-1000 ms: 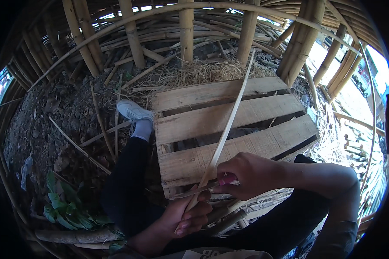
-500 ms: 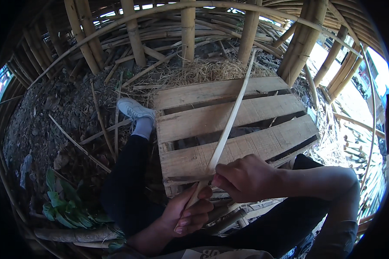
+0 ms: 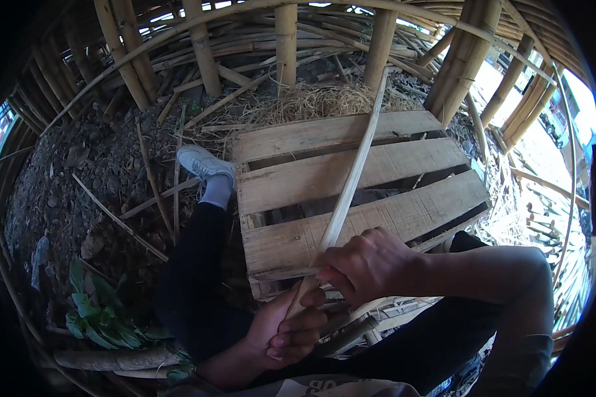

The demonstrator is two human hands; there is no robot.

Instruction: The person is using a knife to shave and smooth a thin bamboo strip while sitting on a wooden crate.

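A long pale bamboo strip (image 3: 349, 186) slants from my lap up across the slatted wooden crate. My left hand (image 3: 290, 329) is wrapped round its lower end, palm up, just in front of the crate's near edge. Close above it, my right hand (image 3: 371, 268) is closed at the strip, knuckles up and thumb toward the left hand. It grips a knife, whose thin blade is hardly visible against the strip now; the handle is hidden inside the fist. Beneath the strip stands the crate (image 3: 404, 202), with gaps between its top boards.
My shoed foot (image 3: 204, 163) rests left of the crate. Bamboo posts (image 3: 286, 46) and a heap of poles stand beyond, with dry straw (image 3: 318, 102) before them. Loose sticks (image 3: 119, 215) and a green leafy plant (image 3: 99, 311) are at left. Cut bamboo pieces (image 3: 549, 231) lie in sunlight at right.
The right fist has shifted slightly up and left along the strip and turned, so the knife's dark blade shows less. The left hand keeps its hold; the strip's far end has swung slightly left.
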